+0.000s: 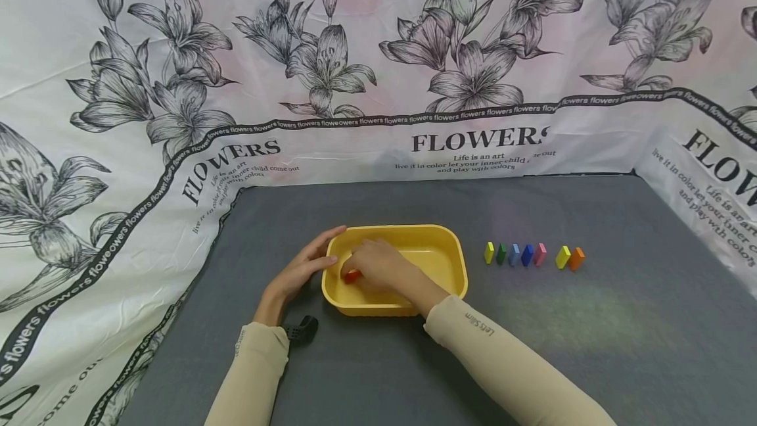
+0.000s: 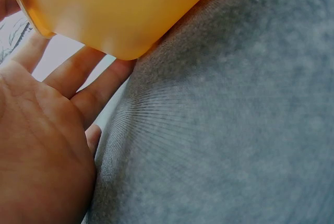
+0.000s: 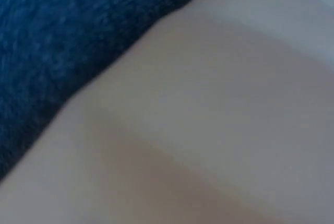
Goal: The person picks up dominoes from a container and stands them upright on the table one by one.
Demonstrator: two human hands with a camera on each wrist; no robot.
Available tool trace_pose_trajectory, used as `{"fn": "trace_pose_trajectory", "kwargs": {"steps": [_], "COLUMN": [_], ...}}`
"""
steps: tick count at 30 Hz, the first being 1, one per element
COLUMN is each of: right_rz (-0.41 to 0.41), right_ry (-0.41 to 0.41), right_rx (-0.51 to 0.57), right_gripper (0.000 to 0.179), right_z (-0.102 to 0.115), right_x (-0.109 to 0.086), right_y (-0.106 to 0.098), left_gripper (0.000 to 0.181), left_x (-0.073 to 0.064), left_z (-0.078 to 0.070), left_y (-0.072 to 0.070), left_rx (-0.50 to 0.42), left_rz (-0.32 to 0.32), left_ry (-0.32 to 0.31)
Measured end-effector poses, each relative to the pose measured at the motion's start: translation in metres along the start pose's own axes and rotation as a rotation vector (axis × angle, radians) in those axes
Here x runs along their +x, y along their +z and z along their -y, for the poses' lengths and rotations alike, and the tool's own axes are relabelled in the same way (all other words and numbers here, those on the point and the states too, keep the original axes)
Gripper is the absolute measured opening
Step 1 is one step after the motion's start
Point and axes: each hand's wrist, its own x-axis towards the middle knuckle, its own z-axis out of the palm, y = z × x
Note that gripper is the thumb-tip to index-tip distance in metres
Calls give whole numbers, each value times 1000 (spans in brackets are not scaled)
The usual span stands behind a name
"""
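A yellow plastic tray [image 1: 434, 232] sits on the grey cloth. My left hand [image 1: 298, 270] rests against its left end in the head view, the thumb at the rim and the fingers stretched along the outside. In the left wrist view, straight fingers [image 2: 78, 75] touch the outer wall of the tray. Inside the tray, toward its left end, my right hand [image 1: 378, 265] pinches a red block [image 1: 353, 276], partly hidden by the fingers. The right wrist view is blurred and shows no held thing.
Right of the tray stand small upright blocks in a row: yellow [image 1: 489, 253], green [image 1: 501, 254], light blue [image 1: 513, 255], dark blue [image 1: 527, 255] and pink [image 1: 540, 254]. After a gap come another yellow block [image 1: 563, 257] and an orange block [image 1: 576, 259]. Flower-printed cloth [image 1: 355, 150] hangs behind.
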Motion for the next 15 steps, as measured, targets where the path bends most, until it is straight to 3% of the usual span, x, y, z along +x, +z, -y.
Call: {"fn": "trace_pose_trajectory", "kwargs": {"steps": [7,15], "right_rz": [-5,-32], "right_ry": [-17,20], "right_rx": [93,345], "right_gripper": [22,27], "right_z": [-11,-28], "right_x": [-5,-21], "right_y": [0,-3], "left_gripper": [61,61], "left_x": [0,0], "left_z": [0,1], "left_y": [0,0], "left_rx": [-11,-11], "left_rz": [2,-6], "left_ry": [4,-8]}}
